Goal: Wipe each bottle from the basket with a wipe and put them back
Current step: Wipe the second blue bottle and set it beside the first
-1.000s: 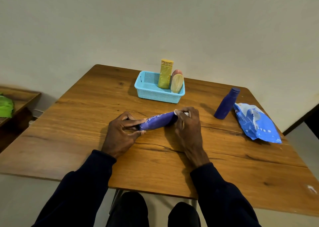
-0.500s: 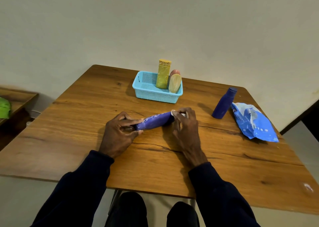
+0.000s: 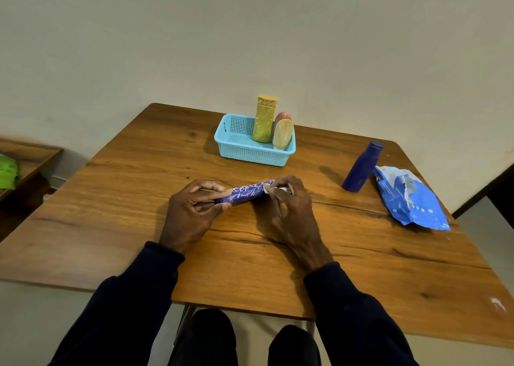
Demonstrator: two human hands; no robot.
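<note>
Purple bottle held lying sideways above the middle of the table.
The left hand grips its left end; the right hand pinches a white wipe against its right end. The basket near the far edge holds a yellow bottle and a cream bottle. A blue bottle stands near the right edge, just beside a wipes pack.

You sit at a wooden table set close to a plain off-white wall. To your left stands a lower wooden shelf holding something green, perhaps cloth. Pale floor shows on your right.
</note>
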